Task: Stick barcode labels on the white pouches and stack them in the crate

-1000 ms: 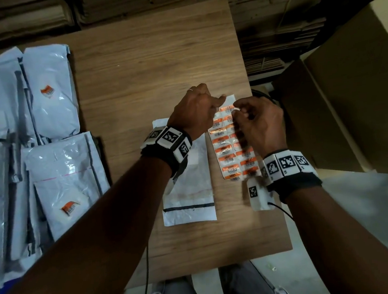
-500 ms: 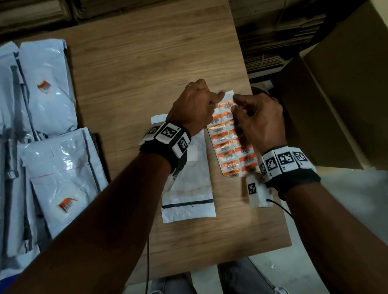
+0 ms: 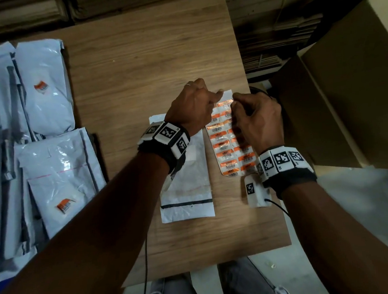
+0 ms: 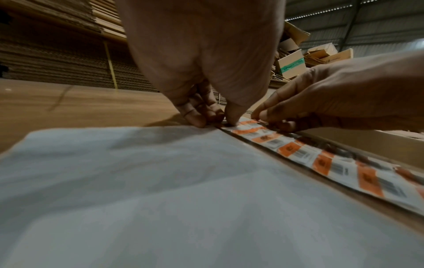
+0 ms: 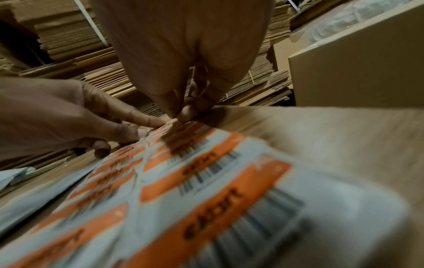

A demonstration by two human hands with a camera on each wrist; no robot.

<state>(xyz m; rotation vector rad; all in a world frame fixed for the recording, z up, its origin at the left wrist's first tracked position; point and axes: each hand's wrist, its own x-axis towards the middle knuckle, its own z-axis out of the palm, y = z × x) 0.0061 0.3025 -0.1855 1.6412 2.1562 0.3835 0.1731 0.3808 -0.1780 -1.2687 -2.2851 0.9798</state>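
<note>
The left hand (image 3: 191,104) curls its fingers down and presses the far end of the label sheet (image 3: 225,141) against the desk (image 3: 146,64). The right hand (image 3: 256,118) pinches at a label on that far end, thumb against fingertips. An unlabelled white pouch (image 3: 187,194) lies flat just left of the sheet. Labelled pouches (image 3: 42,89) lie piled at the desk's left edge, well apart from the cardboard box (image 3: 347,86).

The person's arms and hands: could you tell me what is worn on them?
Both forearms are bare, without sleeves. Each wrist carries a black band ringed with white blocks printed with black square markers. A thin black cable leaves the right band's white unit. The left hand wears a pale ring.
</note>
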